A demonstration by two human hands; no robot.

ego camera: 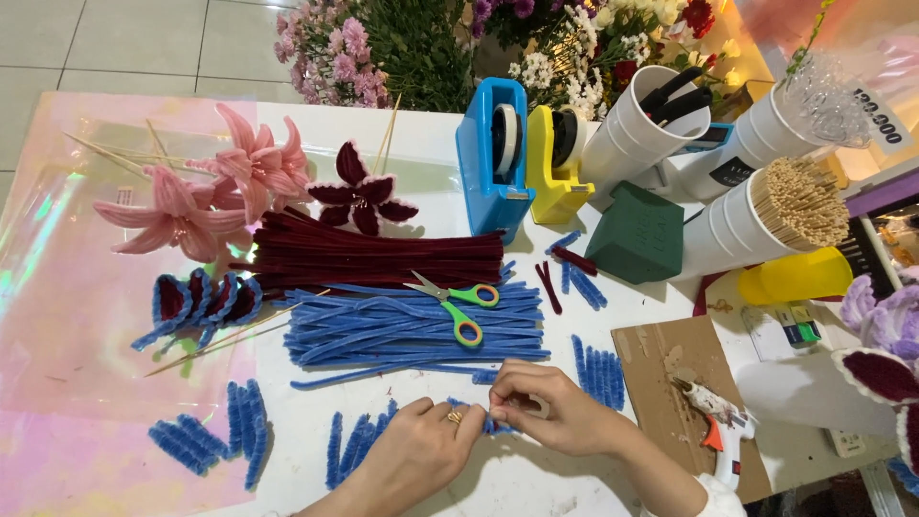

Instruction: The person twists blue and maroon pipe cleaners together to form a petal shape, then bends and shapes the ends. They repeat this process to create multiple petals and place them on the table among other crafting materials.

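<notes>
Blue pipe-cleaner piece [495, 424] sat pinched between both hands at the table's near edge: left hand [421, 450] closed on one end, right hand [546, 410] gripping the other. Beyond lay the blue stem pile [383, 330] with scissors [450, 304] on top. Blue [490, 163] and yellow [553, 168] tape dispensers followed, a green block [637, 235], then white cups: one held dark tools [639, 129], one wooden sticks [766, 215]. A white price tag [881, 120] hung far right.

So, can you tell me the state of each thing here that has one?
left hand: pinching a short blue pipe cleaner piece
right hand: pinching the same piece
green-and-orange-handled scissors: slightly open, lying on the long blue pipe cleaners
white glue gun: lying on brown cardboard
white cup of wooden sticks: tipped over
</notes>
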